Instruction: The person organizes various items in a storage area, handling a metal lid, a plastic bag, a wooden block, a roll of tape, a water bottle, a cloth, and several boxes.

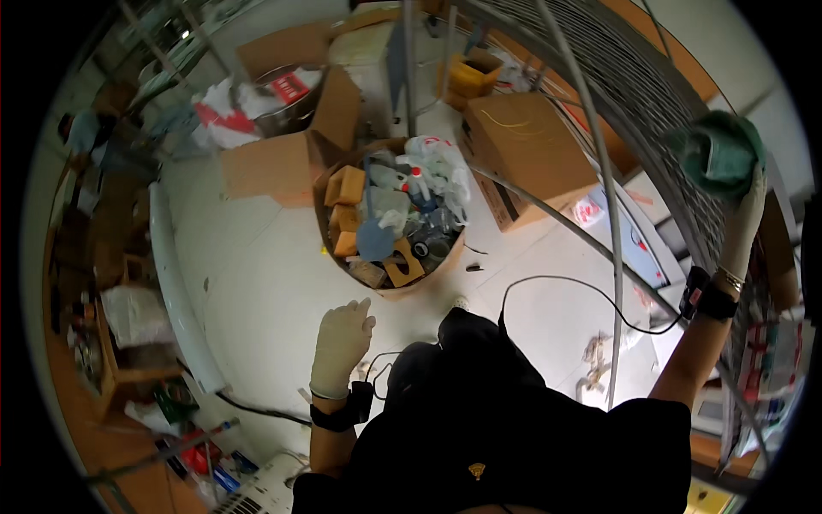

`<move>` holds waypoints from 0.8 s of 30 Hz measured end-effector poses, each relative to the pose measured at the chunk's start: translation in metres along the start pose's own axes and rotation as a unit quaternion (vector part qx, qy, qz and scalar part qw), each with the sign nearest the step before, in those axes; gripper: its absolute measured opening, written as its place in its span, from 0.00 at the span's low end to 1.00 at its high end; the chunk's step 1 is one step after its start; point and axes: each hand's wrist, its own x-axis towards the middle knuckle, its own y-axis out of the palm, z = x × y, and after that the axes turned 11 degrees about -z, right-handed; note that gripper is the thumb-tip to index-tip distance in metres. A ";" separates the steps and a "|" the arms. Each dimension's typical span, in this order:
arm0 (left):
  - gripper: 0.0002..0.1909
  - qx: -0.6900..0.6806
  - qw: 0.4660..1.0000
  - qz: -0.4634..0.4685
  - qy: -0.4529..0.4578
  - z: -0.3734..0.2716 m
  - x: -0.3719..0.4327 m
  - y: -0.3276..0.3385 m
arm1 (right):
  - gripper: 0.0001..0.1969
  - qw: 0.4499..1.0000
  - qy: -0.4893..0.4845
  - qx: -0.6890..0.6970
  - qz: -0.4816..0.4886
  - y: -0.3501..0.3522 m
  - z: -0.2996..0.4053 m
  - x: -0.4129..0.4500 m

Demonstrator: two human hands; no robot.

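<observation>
My right hand [750,193], in a pale glove, grips a bunched green cloth [722,154] at upper right. The cloth is over or against a grey metal mesh shelf [642,83]; whether it touches the mesh I cannot tell. My left hand [341,344], also gloved, hangs in front of me above the pale floor with its fingers loosely bent and nothing in them. Beyond it stands a round bin [420,283] filled with plastic bottles, clear bags and yellow-orange boxes [347,186]. A flat blue round piece [374,240] lies on top of the bin's contents.
A large cardboard box [526,148] stands right of the bin, behind slanting metal poles [607,173]. An opened carton [270,167] lies at the left. Black cables [578,283] run from my wrist devices. A long white tube [170,270] borders cluttered shelves. A blurred person [83,132] seems visible far left.
</observation>
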 end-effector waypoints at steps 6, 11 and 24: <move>0.14 -0.040 0.988 0.056 0.135 -0.019 0.029 0.009 | 0.20 0.842 0.343 0.363 -0.203 -0.114 0.061 -0.099; 0.18 -0.094 0.945 0.207 0.235 -0.063 0.040 0.022 | 0.19 0.714 0.545 0.277 -0.342 -0.280 0.066 -0.234; 0.18 0.011 0.841 0.344 0.418 -0.135 0.017 0.050 | 0.14 0.617 0.538 -0.071 -0.570 -0.591 0.162 -0.425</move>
